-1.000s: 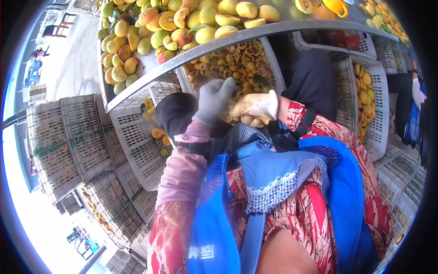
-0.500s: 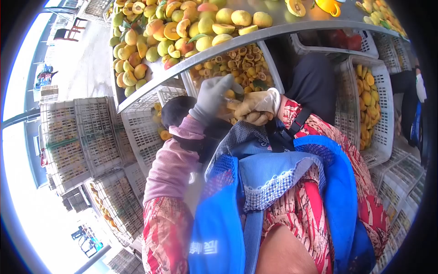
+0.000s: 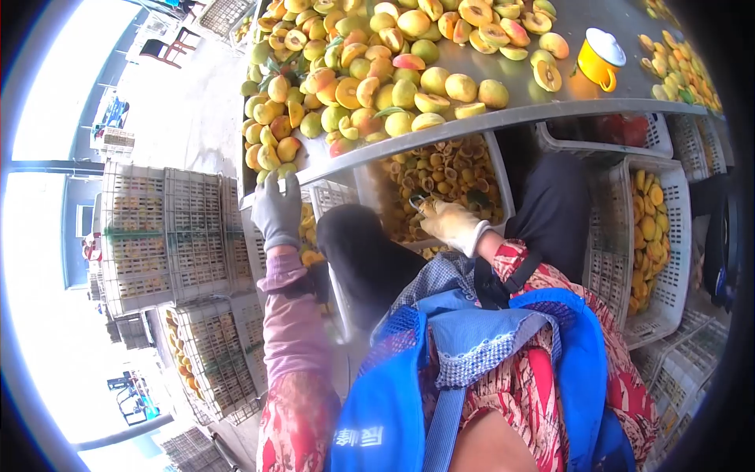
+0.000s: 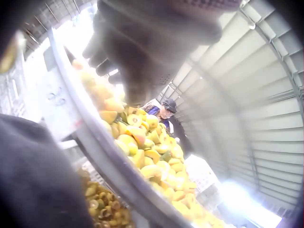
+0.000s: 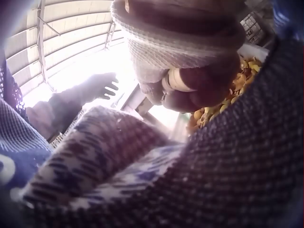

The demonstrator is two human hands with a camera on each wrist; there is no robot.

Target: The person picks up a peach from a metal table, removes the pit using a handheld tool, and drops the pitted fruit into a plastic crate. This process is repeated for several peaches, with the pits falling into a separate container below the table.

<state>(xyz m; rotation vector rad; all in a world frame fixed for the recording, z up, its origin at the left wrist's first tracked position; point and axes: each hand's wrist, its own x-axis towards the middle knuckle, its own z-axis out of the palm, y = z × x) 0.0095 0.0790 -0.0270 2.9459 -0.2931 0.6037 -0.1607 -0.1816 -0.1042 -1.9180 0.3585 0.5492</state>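
My left hand [image 3: 278,211], in a grey glove, reaches to the table's front left edge. Its fingers are extended at the nearest yellow-green peaches [image 3: 267,157]; in the left wrist view the dark gloved hand [image 4: 142,47] is over the pile with fingers spread. My right hand [image 3: 456,224], in a cream glove, grips a small tool with a curved dark metal loop [image 3: 418,202] above a crate. The right wrist view shows that hand [image 5: 190,90] curled round a pale handle [image 5: 179,80]. Below lie cut peach pieces [image 3: 440,177].
A metal table [image 3: 464,126] carries whole and halved peaches and a yellow mug [image 3: 602,59] with a white lid. A white crate [image 3: 668,259] of peach halves stands at right. Stacked crates [image 3: 141,236] stand at left. Another person [image 4: 167,111] is beyond the pile.
The left hand has left its place beside the right hand and moved left and forward to the peaches at the table's edge. The right hand stays over the crate; its tool's loop now shows.
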